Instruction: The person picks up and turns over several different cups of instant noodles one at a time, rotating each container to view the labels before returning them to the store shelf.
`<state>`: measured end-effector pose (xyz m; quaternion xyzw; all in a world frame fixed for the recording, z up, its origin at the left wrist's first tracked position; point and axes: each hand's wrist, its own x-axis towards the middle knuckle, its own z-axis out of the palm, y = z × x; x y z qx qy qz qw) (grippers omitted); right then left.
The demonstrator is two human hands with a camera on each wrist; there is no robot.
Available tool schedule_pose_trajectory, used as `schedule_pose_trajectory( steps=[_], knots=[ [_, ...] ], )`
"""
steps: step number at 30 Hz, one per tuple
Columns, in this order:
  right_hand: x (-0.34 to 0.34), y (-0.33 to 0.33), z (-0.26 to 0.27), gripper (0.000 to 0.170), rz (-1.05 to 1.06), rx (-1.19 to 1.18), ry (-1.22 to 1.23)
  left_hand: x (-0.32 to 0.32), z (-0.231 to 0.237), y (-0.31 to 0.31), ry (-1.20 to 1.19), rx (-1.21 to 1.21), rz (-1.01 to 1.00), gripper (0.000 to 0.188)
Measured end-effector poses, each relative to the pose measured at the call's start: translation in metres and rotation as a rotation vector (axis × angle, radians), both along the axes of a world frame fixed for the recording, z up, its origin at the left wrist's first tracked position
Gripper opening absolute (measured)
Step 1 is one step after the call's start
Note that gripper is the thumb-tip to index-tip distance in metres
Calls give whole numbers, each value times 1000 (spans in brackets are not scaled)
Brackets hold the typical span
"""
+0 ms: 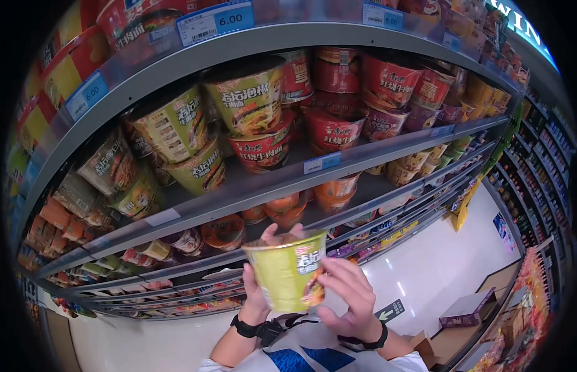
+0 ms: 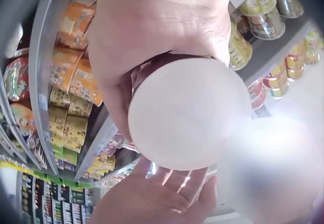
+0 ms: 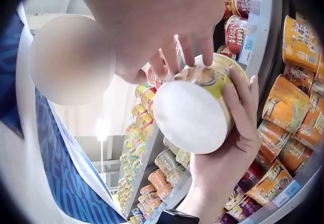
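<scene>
A green instant noodle cup (image 1: 282,273) is held up in front of the chest, slightly tilted. My left hand (image 1: 256,299) grips it round the left and far sides, its fingertips showing past the top rim. The fingers of my right hand (image 1: 350,292) are extended and touch the cup's printed right side. From the left wrist, the cup's round white base (image 2: 190,114) faces the camera, with the right hand (image 2: 152,196) fairly flat beyond it. In the right wrist view, the left hand (image 3: 230,150) wraps the cup from below.
Shelves ahead hold stacked green noodle cups (image 1: 245,99) and red noodle cups (image 1: 260,149). A shelf edge (image 1: 239,193) with price tags runs just beyond the hands. An open purple box (image 1: 468,308) lies at the lower right, above the pale floor (image 1: 388,279).
</scene>
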<state>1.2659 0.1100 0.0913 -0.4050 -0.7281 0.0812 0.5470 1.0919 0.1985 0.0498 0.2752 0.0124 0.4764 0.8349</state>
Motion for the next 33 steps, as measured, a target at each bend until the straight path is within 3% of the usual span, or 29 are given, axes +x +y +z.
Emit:
schedule_pose_trajectory(
  steps=[1, 2, 3, 4, 5, 6, 9, 12, 13, 14, 16, 17, 18, 20, 21, 22, 24, 26, 28, 30, 33],
  knots=[
    [6, 5, -11, 72, -50, -5, -8, 6, 2, -3, 181, 141, 258, 112],
    [8, 6, -12, 72, -57, 3, -11, 10, 5, -4, 359, 281, 519, 117],
    [7, 7, -12, 82, -49, -134, 102, 12, 8, -3, 257, 220, 455, 128],
    [8, 7, -14, 93, -40, -271, 215, 10, 2, -5, 571, 673, 725, 125],
    [13, 11, -25, 107, 38, -387, 247, 13, 3, -8, 591, 794, 739, 121],
    [16, 11, -32, 107, 32, -378, 243, 16, 7, -11, 608, 916, 752, 118],
    [24, 11, -58, 100, 241, -659, 699, 19, 2, -17, 743, 1132, 807, 105],
    [43, 16, -78, 93, 352, -529, 631, 20, 6, -15, 773, 1285, 812, 109],
    [52, 22, -87, 82, 272, -422, 348, 21, 7, -12, 747, 1302, 815, 110],
    [57, 25, -91, 73, 335, -447, 444, 23, 10, -8, 722, 1316, 821, 112],
    [68, 37, -103, 72, 262, -361, 485, 26, 27, 1, 763, 1272, 925, 114],
    [80, 48, -103, 73, 265, -247, 275, 20, 36, 9, 858, 1305, 1036, 112],
    [81, 56, -84, 73, 225, -217, 215, 17, 52, 10, 981, 1208, 1081, 94],
    [102, 89, -101, 75, 84, -236, 27, 7, 69, 23, 1229, 1123, 1135, 70],
    [109, 102, -92, 79, -199, -26, -348, 3, 71, 31, 1301, 1121, 1225, 61],
    [109, 117, -81, 80, -179, -68, -278, -1, 71, 40, 1375, 1116, 1315, 53],
    [103, 132, -31, 79, -250, 90, -316, -8, 70, 58, 1527, 1124, 1474, 54],
    [72, 142, 37, 70, 10, 9, 407, -13, 67, 72, 1606, 1077, 1522, 56],
    [59, 156, 77, 73, 50, 34, 488, -13, 62, 74, 1701, 1083, 1564, 59],
    [60, 184, 74, 89, -129, 183, 433, -12, 53, 74, 1710, 1052, 1599, 59],
    [61, 203, 84, 89, -141, 251, 376, -14, 39, 86, 1693, 1042, 1632, 53]
  ],
)
